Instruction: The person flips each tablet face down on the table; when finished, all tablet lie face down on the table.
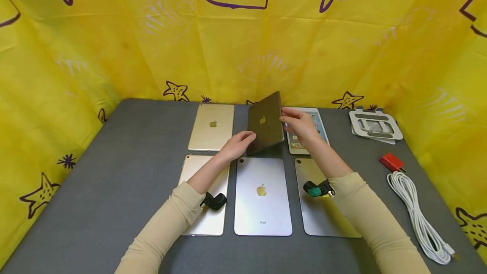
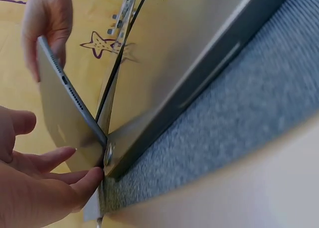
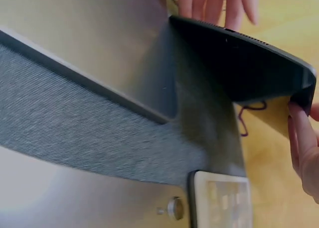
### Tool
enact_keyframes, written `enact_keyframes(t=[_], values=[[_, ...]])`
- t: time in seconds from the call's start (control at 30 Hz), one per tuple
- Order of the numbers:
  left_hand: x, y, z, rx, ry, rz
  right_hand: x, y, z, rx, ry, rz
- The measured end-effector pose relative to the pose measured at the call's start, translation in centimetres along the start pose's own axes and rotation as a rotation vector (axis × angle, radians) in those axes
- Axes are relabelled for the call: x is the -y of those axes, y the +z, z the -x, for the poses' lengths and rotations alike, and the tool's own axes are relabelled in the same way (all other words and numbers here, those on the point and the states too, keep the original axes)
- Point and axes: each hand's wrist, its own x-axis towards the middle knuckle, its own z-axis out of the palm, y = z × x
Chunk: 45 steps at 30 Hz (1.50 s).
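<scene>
A dark grey tablet [image 1: 265, 122] stands tilted up on its left long edge, with its apple-marked back toward the left. My right hand [image 1: 300, 127] pinches its raised right edge between thumb and fingers. At the lower left of the tablet is my left hand [image 1: 237, 145], its fingers extended and fingertips at the low edge; the thumb stays apart in the left wrist view. The dark screen [image 3: 249, 63] shows in the right wrist view. Just in front lies a silver-lilac iPad [image 1: 262, 206], back up. A white-framed tablet [image 1: 298, 145] with its screen lit lies partly behind my right hand.
Gold tablets [image 1: 207, 134] [image 1: 198, 166] lie back up at the left, and a silver one [image 1: 308, 206] lies front right. Along the right side are a folded stand [image 1: 374, 115], a red charger plug [image 1: 392, 162] and a coiled white cable [image 1: 414, 210]. Yellow curtain [image 1: 228, 45] encloses the grey table [image 1: 114, 181].
</scene>
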Motion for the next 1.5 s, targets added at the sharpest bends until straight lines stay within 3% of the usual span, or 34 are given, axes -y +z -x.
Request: enact_keyframes(t=[0.23,0.47,0.77,0.9,1.1,1.3,1.5], values=[[0.3,-0.7,0.1,-0.039,-0.044,0.045,-2.4,0.2,-0.7,-0.008,0.045,0.059],[0.4,-1.4,0.3,-0.038,-0.083,0.022,-3.6,1.1,-1.2,-0.008,0.076,0.092],[0.6,-1.6,0.2,-0.058,-0.098,0.011,-3.9,1.6,-0.5,0.070,0.020,0.298],[0.6,-1.7,0.2,-0.059,-0.104,0.021,-3.8,1.7,0.3,0.126,0.035,0.337],[0.5,-1.9,0.1,-0.054,-0.113,0.072,-3.8,1.9,1.1,0.197,0.049,0.336],[0.3,-2.1,0.0,-0.051,-0.117,0.137,-4.1,2.0,1.1,0.208,0.041,0.309],[0.2,-2.0,0.1,-0.049,-0.131,0.118,-4.4,2.2,1.0,0.211,0.013,0.321]])
